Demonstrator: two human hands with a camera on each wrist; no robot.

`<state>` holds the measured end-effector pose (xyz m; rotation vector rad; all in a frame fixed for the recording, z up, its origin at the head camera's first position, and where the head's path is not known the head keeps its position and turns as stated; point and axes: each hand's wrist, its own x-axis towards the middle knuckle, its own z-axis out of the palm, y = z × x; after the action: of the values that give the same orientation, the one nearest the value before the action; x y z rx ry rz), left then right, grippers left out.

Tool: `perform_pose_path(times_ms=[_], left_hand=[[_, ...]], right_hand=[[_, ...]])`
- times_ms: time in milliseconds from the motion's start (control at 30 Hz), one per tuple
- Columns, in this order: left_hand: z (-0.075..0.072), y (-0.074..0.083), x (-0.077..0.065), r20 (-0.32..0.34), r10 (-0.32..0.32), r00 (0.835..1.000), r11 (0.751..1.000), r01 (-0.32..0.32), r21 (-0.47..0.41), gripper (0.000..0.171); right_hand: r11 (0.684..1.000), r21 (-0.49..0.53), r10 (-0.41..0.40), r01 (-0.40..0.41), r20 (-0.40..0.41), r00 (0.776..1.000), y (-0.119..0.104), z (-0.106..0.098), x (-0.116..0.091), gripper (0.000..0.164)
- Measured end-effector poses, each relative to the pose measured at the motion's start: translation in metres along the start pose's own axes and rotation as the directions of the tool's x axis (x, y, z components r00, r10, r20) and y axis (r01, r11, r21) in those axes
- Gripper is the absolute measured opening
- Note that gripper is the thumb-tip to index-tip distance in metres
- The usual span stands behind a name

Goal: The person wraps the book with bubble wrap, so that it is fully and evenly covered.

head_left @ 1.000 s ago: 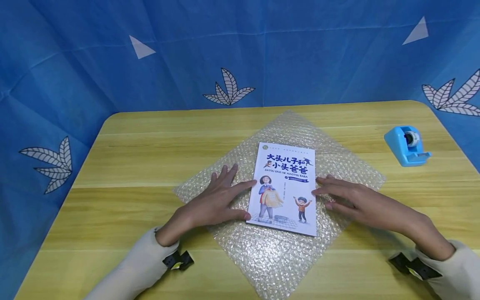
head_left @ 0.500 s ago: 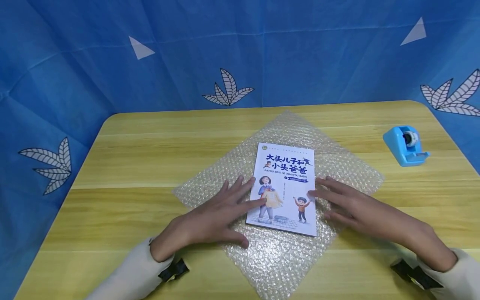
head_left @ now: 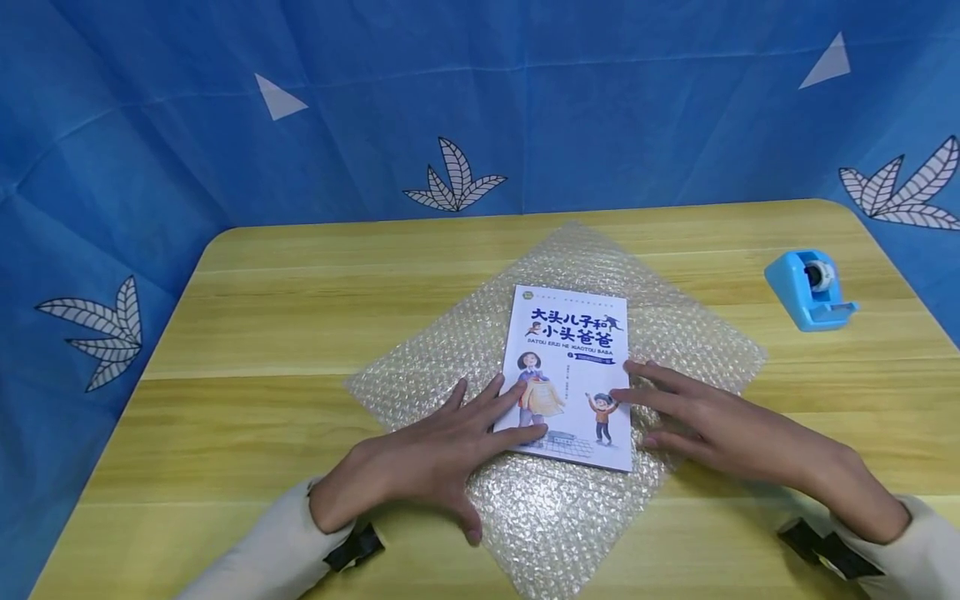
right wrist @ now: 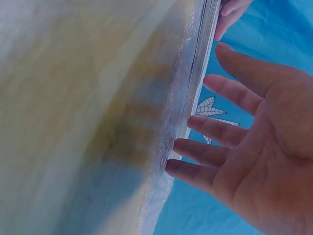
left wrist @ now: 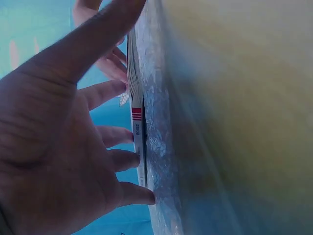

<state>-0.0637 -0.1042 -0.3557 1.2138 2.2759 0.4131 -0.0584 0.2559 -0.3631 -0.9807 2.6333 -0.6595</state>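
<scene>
A white paperback children's book [head_left: 570,367] with blue Chinese lettering and drawn figures lies face up. Under it a sheet of clear bubble wrap [head_left: 555,533] is spread like a diamond. My left hand [head_left: 431,454] reaches over the book's lower left part, fingers spread and straight, thumb stretched toward the wrap's near left edge. At the right edge, my right hand [head_left: 708,417] lays its extended fingertips on the cover and along the side. In the left wrist view the book's spine [left wrist: 137,132] shows between the fingertips and the wrap.
A light blue tape dispenser [head_left: 810,292] with a roll of tape stands at the back right of the wood-grain table [head_left: 285,308]. A blue curtain [head_left: 360,100] with white leaf prints hangs behind and beside the table.
My left hand has left the book's left edge and slid toward me, its fingers now over the lower cover and its thumb off the book. My right fingertips shifted slightly onto the cover.
</scene>
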Motion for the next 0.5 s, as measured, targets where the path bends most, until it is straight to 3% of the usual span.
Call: perform_pose_path(times_ms=[267, 500], left_hand=[[-0.0008, -0.0001, -0.0008, 0.032, 0.009, 0.999, 1.0, -0.01, 0.021, 0.129], [-0.0087, -0.0079, -0.0035, 0.051, -0.016, 0.999, 0.986, 0.024, -0.166, 0.1]], right_hand=[[1.0, 0.009, 0.007, -0.007, 0.006, 1.0, -0.0003, 0.0, 0.0001, 0.049], [0.999, 0.04, 0.026, -0.026, 0.012, 1.0, -0.0037, -0.0012, 0.0001, 0.051]])
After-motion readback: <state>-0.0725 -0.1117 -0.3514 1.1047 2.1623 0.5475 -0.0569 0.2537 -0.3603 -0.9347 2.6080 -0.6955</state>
